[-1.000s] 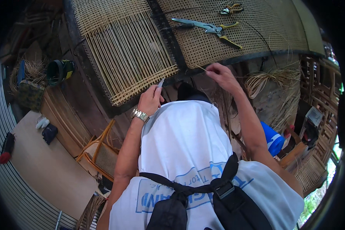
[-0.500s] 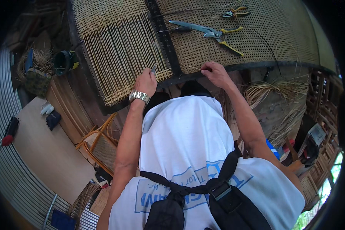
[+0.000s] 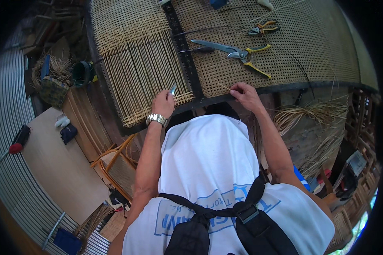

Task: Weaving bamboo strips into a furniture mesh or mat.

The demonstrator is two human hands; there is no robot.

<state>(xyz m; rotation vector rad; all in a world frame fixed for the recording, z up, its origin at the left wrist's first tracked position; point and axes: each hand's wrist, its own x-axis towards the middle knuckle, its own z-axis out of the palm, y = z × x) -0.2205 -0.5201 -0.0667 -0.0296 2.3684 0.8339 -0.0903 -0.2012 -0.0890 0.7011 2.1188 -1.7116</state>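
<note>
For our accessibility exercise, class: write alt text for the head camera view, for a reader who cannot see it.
Seen from above, a person in a white shirt works woven cane panels, the left hand holding a small metal tool and the right hand pinching a thin cane strand. Pruning shears and pliers lie on the finer webbing.

No pkgs, labels, signs (or screens).

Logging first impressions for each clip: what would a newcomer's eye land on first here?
Probably the big woven cane panel across the top, with pruning shears lying on it. At its near edge the left hand, a watch on its wrist, holds a small metal tool, while the right hand pinches a cane strand.
</note>
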